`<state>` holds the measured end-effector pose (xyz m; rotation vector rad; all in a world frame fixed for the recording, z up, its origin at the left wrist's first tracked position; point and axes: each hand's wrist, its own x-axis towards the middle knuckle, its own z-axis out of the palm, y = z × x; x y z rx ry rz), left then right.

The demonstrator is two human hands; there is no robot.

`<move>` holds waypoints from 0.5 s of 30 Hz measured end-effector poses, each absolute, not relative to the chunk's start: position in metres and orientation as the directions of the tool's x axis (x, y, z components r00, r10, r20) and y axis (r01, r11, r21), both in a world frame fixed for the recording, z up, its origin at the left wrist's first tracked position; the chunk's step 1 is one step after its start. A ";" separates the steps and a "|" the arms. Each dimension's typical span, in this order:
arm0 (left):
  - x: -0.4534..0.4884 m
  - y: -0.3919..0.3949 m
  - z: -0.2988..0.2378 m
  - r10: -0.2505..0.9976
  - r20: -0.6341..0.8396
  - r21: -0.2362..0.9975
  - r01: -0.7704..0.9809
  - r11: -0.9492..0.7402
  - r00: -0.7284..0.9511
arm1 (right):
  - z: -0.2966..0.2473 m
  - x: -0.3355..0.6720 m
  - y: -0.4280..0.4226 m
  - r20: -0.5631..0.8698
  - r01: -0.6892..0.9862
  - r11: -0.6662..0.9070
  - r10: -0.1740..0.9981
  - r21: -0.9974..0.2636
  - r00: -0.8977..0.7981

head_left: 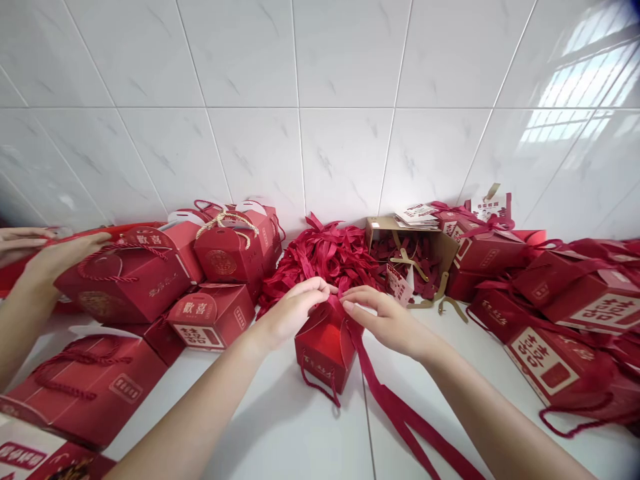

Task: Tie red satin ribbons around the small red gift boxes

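A small red gift box (pixel 325 350) with a rope handle stands upright on the white tiled surface in front of me. A dark red ribbon (pixel 373 373) crosses its top, and its long tails trail toward the lower right. My left hand (pixel 299 308) is closed at the top of the box, fingertips pinching the ribbon. From the other side, my right hand (pixel 385 315) pinches the ribbon between thumb and fingers, close to the left fingertips. The fingers partly hide the point where the ribbon is gathered.
A heap of loose red ribbons (pixel 333 250) lies behind the box. Beside it, an open carton (pixel 447 253) holds small tags. Red boxes fill the left (pixel 135 273) and the right (pixel 550 360). Another person's hands (pixel 55 260) reach in at far left.
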<state>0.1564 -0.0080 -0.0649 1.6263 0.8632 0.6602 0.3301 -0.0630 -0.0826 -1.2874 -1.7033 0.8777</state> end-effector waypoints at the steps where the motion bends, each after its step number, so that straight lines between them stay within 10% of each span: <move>1: 0.157 -0.009 -0.063 0.810 -0.012 0.984 0.151 -0.094 0.586 | -0.082 0.328 -0.063 0.205 0.391 0.252 0.966 -0.885 -0.158; 15: 0.123 -0.009 -0.052 0.834 -0.136 0.640 0.690 -0.337 0.534 | -0.020 0.348 -0.128 0.575 0.118 0.563 0.801 -0.818 0.166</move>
